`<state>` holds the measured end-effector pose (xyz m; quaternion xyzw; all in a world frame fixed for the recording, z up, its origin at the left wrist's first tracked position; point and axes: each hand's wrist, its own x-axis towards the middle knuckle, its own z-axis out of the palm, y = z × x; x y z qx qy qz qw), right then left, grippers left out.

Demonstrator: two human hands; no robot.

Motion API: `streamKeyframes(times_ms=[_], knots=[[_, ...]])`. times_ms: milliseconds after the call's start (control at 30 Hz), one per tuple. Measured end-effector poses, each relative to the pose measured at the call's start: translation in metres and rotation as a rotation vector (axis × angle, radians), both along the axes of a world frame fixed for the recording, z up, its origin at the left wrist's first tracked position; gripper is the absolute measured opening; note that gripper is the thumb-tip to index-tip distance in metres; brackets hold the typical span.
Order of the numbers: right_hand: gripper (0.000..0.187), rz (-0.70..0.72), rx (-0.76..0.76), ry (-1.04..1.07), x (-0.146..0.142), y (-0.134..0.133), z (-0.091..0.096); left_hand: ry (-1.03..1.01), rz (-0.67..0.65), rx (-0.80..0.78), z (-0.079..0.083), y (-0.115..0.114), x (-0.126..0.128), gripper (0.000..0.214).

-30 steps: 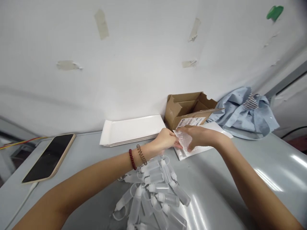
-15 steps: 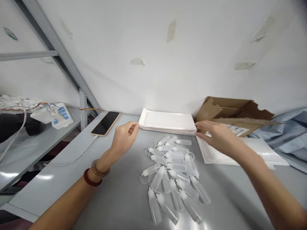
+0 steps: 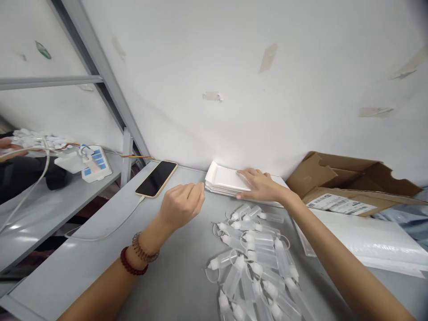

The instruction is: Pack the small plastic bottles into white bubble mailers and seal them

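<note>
A stack of white padded envelopes [image 3: 222, 178] lies against the wall at the back of the grey table. My right hand [image 3: 262, 185] rests across the top of it, fingers spread and the thumb at the front edge. Beside the stack's left front corner, my left hand [image 3: 183, 204] is closed in a loose fist; nothing shows in it, and the palm is hidden. In front of the stack, several clear plastic dropper bottles [image 3: 261, 240] with white caps lie in a loose pile.
A phone [image 3: 156, 178] on a white charging cable lies at the left. An open cardboard box [image 3: 351, 178] stands at the right, behind a white plastic-wrapped pack [image 3: 374, 236]. On the side table are a power strip [image 3: 96, 165] and part of another person's hand [image 3: 10, 147].
My right hand has moved from the stack's right end onto its top. My left hand has turned knuckles-up and closed beside the left end. The view has shifted left.
</note>
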<state>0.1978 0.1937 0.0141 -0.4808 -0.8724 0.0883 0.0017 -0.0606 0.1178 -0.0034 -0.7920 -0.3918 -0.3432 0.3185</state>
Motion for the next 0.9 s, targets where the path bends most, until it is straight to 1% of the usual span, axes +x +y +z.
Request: streamKeyframes(times_ms=[100, 167, 200, 233, 267, 300, 367, 400, 433, 467, 533, 600, 667, 733, 800, 900], knots=[[0.058, 0.006, 0.033, -0.04, 0.002, 0.0, 0.004, -0.078, -0.006, -0.095, -0.004, -0.001, 0.002, 0.022], [0.045, 0.024, 0.078, -0.075, 0.0, -0.004, 0.007, -0.108, 0.009, -0.114, -0.005, -0.002, 0.004, 0.02], [0.042, 0.029, 0.117, -0.091, -0.002, -0.01, 0.008, -0.173, 0.02, -0.16, -0.005, -0.004, 0.006, 0.019], [0.043, 0.029, 0.166, -0.102, -0.005, -0.017, 0.009, -0.288, 0.028, -0.251, -0.003, -0.005, 0.007, 0.019], [0.047, 0.027, 0.219, -0.109, -0.007, -0.027, 0.009, -0.446, 0.019, -0.39, -0.001, -0.006, 0.009, 0.024], [0.052, 0.025, 0.271, -0.112, -0.009, -0.039, 0.009, -0.633, -0.017, -0.569, 0.003, -0.007, 0.011, 0.031], [0.062, 0.032, 0.378, -0.111, -0.011, -0.066, 0.005, -0.98, -0.167, -0.965, 0.011, -0.011, 0.016, 0.043], [0.067, 0.04, 0.444, -0.11, -0.011, -0.08, 0.003, -1.081, -0.256, -1.121, 0.015, -0.013, 0.018, 0.044], [0.072, 0.05, 0.535, -0.109, -0.011, -0.094, 0.001, -1.142, -0.333, -1.232, 0.018, -0.016, 0.021, 0.042], [0.077, 0.046, 0.605, -0.105, -0.01, -0.106, -0.001, -1.172, -0.386, -1.306, 0.02, -0.019, 0.023, 0.037], [0.085, 0.016, 0.699, -0.09, -0.007, -0.126, -0.003, -1.167, -0.445, -1.388, 0.021, -0.025, 0.028, 0.025], [0.093, -0.017, 0.706, -0.077, -0.005, -0.141, -0.004, -1.114, -0.532, -1.46, 0.021, -0.032, 0.032, 0.016], [0.1, -0.027, 0.691, -0.073, -0.002, -0.153, -0.004, -1.042, -0.658, -1.56, 0.021, -0.04, 0.035, 0.01], [0.104, -0.04, 0.692, -0.055, 0.001, -0.164, -0.006, -0.979, -0.753, -1.653, 0.023, -0.05, 0.04, 0.009], [0.103, -0.075, 0.711, -0.024, 0.005, -0.172, -0.01, -0.938, -0.764, -1.713, 0.026, -0.06, 0.046, 0.011], [0.1, -0.098, 0.75, -0.005, 0.01, -0.18, -0.015, -0.925, -0.642, -1.696, 0.027, -0.075, 0.057, 0.006]])
